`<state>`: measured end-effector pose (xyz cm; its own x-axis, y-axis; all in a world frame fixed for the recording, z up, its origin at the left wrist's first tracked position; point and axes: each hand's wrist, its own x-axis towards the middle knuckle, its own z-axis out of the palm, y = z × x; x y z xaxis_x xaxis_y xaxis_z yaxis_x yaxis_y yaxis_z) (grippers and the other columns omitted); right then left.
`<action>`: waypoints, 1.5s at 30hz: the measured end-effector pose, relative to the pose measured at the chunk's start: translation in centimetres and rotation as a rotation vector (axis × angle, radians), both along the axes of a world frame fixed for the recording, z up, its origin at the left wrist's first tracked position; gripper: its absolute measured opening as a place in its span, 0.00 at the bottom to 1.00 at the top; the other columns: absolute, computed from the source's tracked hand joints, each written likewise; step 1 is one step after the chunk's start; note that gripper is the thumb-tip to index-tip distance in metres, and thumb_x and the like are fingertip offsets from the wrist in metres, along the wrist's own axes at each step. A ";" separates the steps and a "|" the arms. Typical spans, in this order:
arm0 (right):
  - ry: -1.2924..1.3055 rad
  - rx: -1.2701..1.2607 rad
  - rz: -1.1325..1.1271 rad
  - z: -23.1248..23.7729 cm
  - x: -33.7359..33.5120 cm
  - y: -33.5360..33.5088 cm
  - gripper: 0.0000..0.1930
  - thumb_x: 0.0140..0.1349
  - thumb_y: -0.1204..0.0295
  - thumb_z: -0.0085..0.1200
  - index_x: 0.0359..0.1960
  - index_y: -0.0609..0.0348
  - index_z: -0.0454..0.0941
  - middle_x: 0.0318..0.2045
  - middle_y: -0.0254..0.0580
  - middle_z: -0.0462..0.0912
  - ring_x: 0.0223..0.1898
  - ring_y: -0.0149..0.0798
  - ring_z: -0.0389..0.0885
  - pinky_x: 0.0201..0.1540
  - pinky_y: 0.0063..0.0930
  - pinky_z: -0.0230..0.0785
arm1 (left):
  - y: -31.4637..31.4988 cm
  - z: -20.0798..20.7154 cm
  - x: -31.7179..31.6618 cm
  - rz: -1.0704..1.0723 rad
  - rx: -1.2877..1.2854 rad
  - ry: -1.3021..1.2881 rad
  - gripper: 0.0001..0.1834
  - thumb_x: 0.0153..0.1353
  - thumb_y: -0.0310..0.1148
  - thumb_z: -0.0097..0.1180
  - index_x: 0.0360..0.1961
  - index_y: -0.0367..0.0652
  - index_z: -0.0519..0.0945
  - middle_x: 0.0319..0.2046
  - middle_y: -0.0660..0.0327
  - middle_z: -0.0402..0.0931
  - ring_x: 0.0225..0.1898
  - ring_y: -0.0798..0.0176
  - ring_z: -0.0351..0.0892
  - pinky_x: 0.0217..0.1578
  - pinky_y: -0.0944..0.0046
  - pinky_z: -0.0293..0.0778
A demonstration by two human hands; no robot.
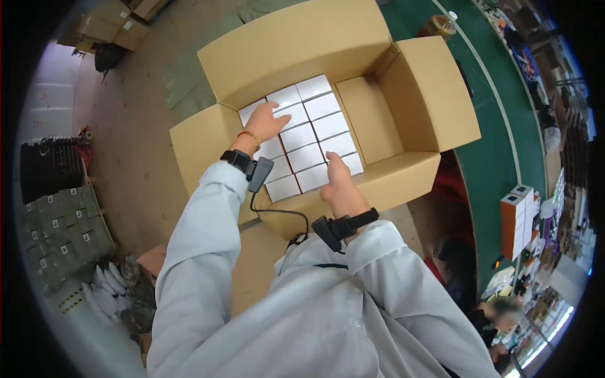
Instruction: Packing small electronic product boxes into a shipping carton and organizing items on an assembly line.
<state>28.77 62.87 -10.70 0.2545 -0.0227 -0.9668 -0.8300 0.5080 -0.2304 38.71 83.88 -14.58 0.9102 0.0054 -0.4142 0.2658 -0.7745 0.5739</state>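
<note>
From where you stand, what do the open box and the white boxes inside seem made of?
Open box: likely cardboard, matte brown, with stiff creased flaps.
White boxes: probably thin card, judging by flat faces and crisp edges; smooth, perhaps slightly glossy.

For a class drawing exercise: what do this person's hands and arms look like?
The long sleeves are pale grey. The ungloved left hand has a thin reddish bracelet, a black wristband and a dark grey, boxy module with a black cable. The right hand, also ungloved, has a black strap carrying a black device.
</note>
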 end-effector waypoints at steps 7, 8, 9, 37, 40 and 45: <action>0.167 0.051 -0.140 -7.0 0.6 -0.7 0.35 0.71 0.50 0.50 0.72 0.61 0.64 0.71 0.53 0.70 0.69 0.53 0.71 0.73 0.53 0.54 | -2.5 -1.1 5.0 -0.266 0.236 -0.099 0.45 0.60 0.47 0.63 0.71 0.30 0.62 0.68 0.37 0.65 0.71 0.38 0.64 0.70 0.51 0.64; 0.240 -0.037 -0.063 -4.8 1.4 0.1 0.37 0.71 0.49 0.50 0.74 0.61 0.61 0.73 0.53 0.67 0.71 0.51 0.68 0.74 0.49 0.53 | -2.4 -1.6 5.0 -0.264 0.288 -0.086 0.45 0.61 0.48 0.64 0.71 0.29 0.62 0.69 0.37 0.65 0.71 0.37 0.64 0.70 0.51 0.64; 0.255 -0.045 -0.067 -5.3 1.3 0.7 0.37 0.71 0.49 0.50 0.74 0.61 0.61 0.73 0.53 0.67 0.71 0.51 0.68 0.74 0.49 0.53 | -2.4 -2.1 4.9 -0.262 0.341 -0.074 0.46 0.61 0.49 0.64 0.71 0.29 0.63 0.69 0.37 0.65 0.71 0.37 0.64 0.70 0.51 0.64; 0.163 -0.067 -0.348 -11.7 0.2 -1.0 0.40 0.71 0.46 0.54 0.74 0.62 0.60 0.72 0.52 0.67 0.69 0.52 0.70 0.68 0.53 0.67 | -5.2 -5.3 9.3 -0.174 0.421 -0.079 0.48 0.56 0.67 0.61 0.63 0.35 0.73 0.56 0.41 0.81 0.61 0.40 0.78 0.63 0.42 0.68; 0.100 0.075 -0.387 -13.3 -0.8 -2.8 0.39 0.72 0.44 0.52 0.75 0.57 0.60 0.72 0.50 0.67 0.70 0.53 0.69 0.68 0.55 0.67 | -6.7 -4.4 10.0 -0.173 0.251 0.111 0.46 0.56 0.62 0.65 0.61 0.32 0.73 0.59 0.37 0.77 0.61 0.38 0.77 0.61 0.52 0.72; 0.121 0.005 -0.400 -12.5 0.3 -1.1 0.41 0.70 0.44 0.56 0.75 0.57 0.60 0.72 0.52 0.68 0.68 0.55 0.72 0.66 0.54 0.71 | -2.4 -6.6 9.8 -0.239 0.105 0.003 0.46 0.56 0.62 0.66 0.66 0.37 0.72 0.61 0.40 0.77 0.63 0.39 0.76 0.64 0.50 0.71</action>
<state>29.10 61.74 -23.23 0.1112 -0.0918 -0.9896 -0.5881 0.7966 -0.1400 48.49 81.46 -21.15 0.8896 -0.1661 -0.4255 0.0701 -0.8709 0.4865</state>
